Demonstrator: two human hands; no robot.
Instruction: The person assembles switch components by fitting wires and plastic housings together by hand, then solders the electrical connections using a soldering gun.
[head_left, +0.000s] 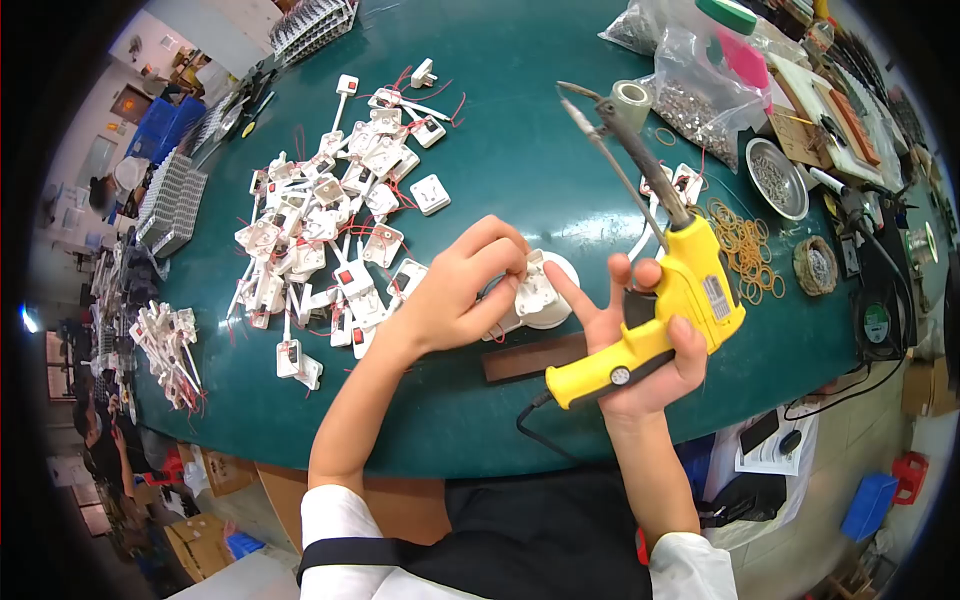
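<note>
My right hand (655, 365) is wrapped around the grip of a yellow soldering gun (695, 275), its long metal tip pointing up and away. The index finger of that hand stretches out toward a small white plastic housing (538, 292). My left hand (475, 285) is closed, with thumb and fingertips pinched at the housing's left side; anything smaller between them is hidden. Under the housing lies a round white piece (562, 275). A brown bar (530, 358) rests on the table just below it.
A heap of white switch housings (340, 210) with red wires covers the left of the green table (520, 120). On the right are rubber bands (745, 250), a metal bowl (778, 180) of small parts, a bag of parts (700, 100) and a tape roll (630, 100).
</note>
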